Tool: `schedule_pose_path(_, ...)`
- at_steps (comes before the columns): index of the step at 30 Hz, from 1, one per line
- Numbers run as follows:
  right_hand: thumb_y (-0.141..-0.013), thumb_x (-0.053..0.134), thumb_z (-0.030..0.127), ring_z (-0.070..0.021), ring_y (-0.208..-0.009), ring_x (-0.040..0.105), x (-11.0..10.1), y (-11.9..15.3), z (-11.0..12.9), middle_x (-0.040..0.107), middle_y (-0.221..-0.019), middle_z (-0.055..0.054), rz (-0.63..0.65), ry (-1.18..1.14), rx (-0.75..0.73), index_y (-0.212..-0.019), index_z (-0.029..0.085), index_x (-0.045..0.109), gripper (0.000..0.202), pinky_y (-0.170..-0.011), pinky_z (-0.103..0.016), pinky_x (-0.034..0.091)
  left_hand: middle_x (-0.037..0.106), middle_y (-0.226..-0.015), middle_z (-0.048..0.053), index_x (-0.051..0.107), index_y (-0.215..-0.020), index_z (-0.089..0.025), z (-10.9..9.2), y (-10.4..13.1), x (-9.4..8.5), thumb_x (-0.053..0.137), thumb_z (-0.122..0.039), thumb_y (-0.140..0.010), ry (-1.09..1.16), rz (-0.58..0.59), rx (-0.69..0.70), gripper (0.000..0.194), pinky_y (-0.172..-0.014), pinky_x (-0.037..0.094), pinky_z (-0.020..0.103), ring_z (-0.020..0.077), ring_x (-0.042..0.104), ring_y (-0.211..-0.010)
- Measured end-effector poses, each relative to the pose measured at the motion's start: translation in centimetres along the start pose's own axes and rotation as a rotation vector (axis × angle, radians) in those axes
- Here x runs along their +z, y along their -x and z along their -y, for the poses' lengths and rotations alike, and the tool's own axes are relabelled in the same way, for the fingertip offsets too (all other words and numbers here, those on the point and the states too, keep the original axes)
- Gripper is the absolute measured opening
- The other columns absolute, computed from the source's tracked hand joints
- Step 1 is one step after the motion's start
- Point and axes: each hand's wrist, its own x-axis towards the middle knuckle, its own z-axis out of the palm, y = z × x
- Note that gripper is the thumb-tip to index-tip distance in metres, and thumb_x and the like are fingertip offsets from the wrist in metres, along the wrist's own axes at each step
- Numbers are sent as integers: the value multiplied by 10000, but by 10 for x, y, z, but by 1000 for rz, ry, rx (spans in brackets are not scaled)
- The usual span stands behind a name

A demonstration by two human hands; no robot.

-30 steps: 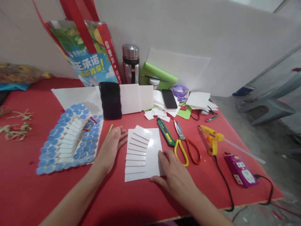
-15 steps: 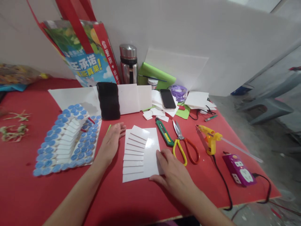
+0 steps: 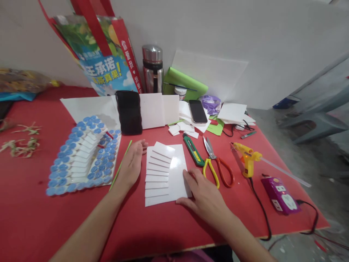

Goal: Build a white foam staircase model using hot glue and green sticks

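Observation:
A white board (image 3: 178, 163) lies on the red table, with several white strips (image 3: 157, 174) layered on it like fanned steps. My right hand (image 3: 200, 191) rests at the board's right edge, thumb and fingers apart, holding nothing. Just left of the board, my left hand (image 3: 133, 162) stands on its side with nothing in it, fingers loosely extended. Beside its wrist lies a thin green stick (image 3: 121, 165), partly hidden by the arm. Further left is a model (image 3: 67, 169) with blue round pieces around white steps and two small red pieces.
Right of the board are a green cutter (image 3: 193, 149), scissors (image 3: 211, 157), a yellow glue gun (image 3: 247, 158) and a purple power box (image 3: 282, 196) with cords. Behind stand a black phone-like object (image 3: 129, 112), a flask (image 3: 153, 71), a phone (image 3: 197, 111) and a bag (image 3: 100, 62).
The whole view has shifted slightly, so things appear a little higher and further right. More of the green stick shows beside my left wrist. Both hands keep nearly the same places beside the board.

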Motion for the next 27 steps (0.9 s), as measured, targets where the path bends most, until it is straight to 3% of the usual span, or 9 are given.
schedule_pose_path(7, -1006, 615, 563, -314, -998, 725, -12, 6, -1, 617, -1332, -202, 18, -62, 8, -1501, 167, 477, 648, -735, -419, 605, 682, -1313, 163, 635, -1297, -174, 1, -2, -2, 429, -684, -1022, 53, -4, -27, 615, -1087, 515, 515, 300, 681, -1193)
schedule_pose_path(11, -1087, 474, 502, -243, -791, 716, -18, 4, 11, 705, -1052, -108, 10, -5, -110, -1562, 247, 466, 539, -579, -303, 471, 689, -1289, 144, 639, -1294, -192, 3, -3, -2, 446, -664, -1026, 17, 5, -5, 576, -1072, 527, 516, 295, 695, -1166)
schedule_pose_path(16, -1019, 528, 659, -229, -660, 718, -14, -18, 43, 746, -847, -51, 188, 73, -232, -1599, 327, 446, 673, -500, -276, 341, 680, -1309, 143, 640, -1295, -198, 6, -4, -2, 459, -624, -1040, 24, 7, 32, 529, -1040, 551, 502, 291, 685, -1183)
schedule_pose_path(20, -996, 467, 736, -266, -647, 751, -9, -33, 58, 767, -818, -62, 257, 139, -200, -1637, 356, 370, 751, -471, -274, 342, 682, -1300, 148, 636, -1294, -195, 6, -4, -3, 458, -613, -1045, 13, 9, 36, 519, -1032, 555, 502, 294, 683, -1187)
schedule_pose_path(27, -998, 484, 718, -286, -659, 766, -9, -41, 59, 779, -847, -81, 273, 181, -210, -1634, 358, 373, 738, -490, -287, 421, 677, -1342, 153, 636, -1311, -203, 7, -3, -3, 464, -596, -1049, -6, 12, 49, 503, -1042, 550, 506, 305, 676, -1213)
